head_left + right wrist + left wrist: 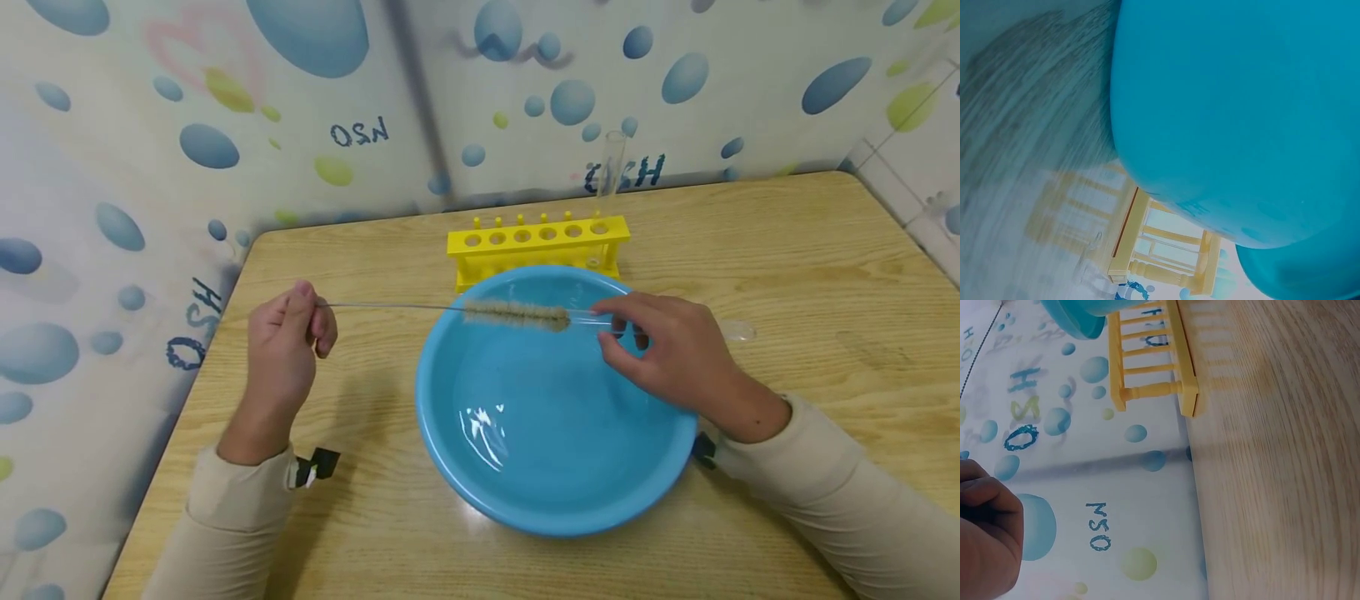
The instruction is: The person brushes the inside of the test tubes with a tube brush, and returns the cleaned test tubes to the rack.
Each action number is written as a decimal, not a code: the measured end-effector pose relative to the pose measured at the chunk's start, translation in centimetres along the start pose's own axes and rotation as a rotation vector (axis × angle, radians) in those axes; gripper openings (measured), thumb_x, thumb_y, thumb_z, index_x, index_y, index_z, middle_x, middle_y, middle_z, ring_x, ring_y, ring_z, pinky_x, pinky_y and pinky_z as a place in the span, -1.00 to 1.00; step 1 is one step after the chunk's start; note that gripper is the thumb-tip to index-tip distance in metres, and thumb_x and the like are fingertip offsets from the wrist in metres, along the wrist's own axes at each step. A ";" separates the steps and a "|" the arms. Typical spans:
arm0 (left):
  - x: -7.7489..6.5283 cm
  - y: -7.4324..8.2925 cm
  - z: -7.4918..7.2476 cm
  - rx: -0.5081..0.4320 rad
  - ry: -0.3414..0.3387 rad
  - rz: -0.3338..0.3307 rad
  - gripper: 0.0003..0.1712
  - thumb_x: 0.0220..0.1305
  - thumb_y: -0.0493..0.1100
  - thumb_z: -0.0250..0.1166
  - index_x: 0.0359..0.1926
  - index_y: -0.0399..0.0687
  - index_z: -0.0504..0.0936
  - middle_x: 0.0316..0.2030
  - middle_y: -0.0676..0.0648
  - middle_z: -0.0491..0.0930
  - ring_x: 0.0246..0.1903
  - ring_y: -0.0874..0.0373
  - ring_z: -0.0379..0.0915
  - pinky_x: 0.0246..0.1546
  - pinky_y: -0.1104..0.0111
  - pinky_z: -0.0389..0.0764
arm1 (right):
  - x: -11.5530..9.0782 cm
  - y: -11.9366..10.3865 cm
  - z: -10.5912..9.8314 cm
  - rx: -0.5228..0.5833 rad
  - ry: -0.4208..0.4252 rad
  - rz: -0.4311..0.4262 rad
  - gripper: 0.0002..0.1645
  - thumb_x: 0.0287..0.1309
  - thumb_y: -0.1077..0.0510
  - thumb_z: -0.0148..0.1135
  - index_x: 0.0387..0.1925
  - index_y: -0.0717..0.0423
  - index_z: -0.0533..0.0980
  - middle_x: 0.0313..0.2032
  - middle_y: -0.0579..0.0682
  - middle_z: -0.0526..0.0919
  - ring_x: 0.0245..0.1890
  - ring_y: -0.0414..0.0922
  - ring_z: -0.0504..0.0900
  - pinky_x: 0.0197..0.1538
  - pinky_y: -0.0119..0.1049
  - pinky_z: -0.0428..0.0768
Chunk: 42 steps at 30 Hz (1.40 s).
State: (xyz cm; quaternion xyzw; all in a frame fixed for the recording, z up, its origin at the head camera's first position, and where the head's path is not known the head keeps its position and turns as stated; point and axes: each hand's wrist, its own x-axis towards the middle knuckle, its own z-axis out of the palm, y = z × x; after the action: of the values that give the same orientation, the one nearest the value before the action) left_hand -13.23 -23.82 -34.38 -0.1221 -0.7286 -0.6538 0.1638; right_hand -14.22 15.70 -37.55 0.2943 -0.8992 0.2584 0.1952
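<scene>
My left hand [283, 346] pinches the thin wire handle of a test tube brush [517, 314], left of the basin. The brush lies level over the basin, its pale bristles outside the glass. In the left wrist view, part of that hand [988, 534] shows at the edge, with the twisted wire [982, 349] above it. My right hand [667, 354] holds a clear test tube [588, 318] between thumb and fingers over the basin's right side. The tube's mouth is right at the brush tip, and its rounded end sticks out beyond the hand. The right wrist view hides this hand.
A blue basin [555, 521] with water in it stands on the wooden table [810, 250]. Behind it is a yellow test tube rack [536, 237] with one upright test tube [611, 167] at its right end. A patterned wall [300, 125] borders the table's back and left.
</scene>
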 end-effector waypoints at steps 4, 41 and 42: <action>0.0 -0.1 0.1 0.038 -0.015 0.004 -0.43 0.61 -0.10 -0.09 -0.61 -0.29 0.28 -0.73 0.06 0.32 -0.72 0.20 0.21 -0.63 0.40 0.25 | 0.0 0.0 -0.1 -0.005 -0.007 0.004 -0.67 0.03 0.15 0.40 -0.12 0.15 0.67 -0.46 -0.03 0.66 -0.57 -0.19 0.50 -0.51 -0.37 0.45; -1.2 0.5 2.1 0.293 -0.305 0.007 -0.54 0.51 -0.33 -0.29 -0.58 -0.25 0.30 -0.71 -0.05 0.35 -0.70 0.06 0.24 -0.62 0.31 0.37 | 0.0 0.1 -0.1 -0.043 -0.043 -0.004 -0.66 0.02 0.19 0.29 -0.11 0.15 0.67 -0.44 -0.03 0.70 -0.55 -0.18 0.52 -0.50 -0.35 0.46; -1.3 0.5 2.2 0.304 -0.307 -0.003 -0.54 0.52 -0.32 -0.29 -0.58 -0.25 0.30 -0.71 -0.05 0.35 -0.70 0.05 0.24 -0.62 0.31 0.37 | 0.0 0.1 -0.1 -0.047 -0.052 -0.006 -0.66 0.02 0.19 0.29 -0.10 0.15 0.67 -0.43 -0.03 0.70 -0.54 -0.17 0.54 -0.49 -0.34 0.47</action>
State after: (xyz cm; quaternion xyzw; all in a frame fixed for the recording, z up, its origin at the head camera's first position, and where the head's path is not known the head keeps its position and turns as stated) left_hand -12.03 -21.57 -34.64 -0.1931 -0.8353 -0.5104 0.0663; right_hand -14.24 15.82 -37.49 0.2988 -0.9089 0.2289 0.1794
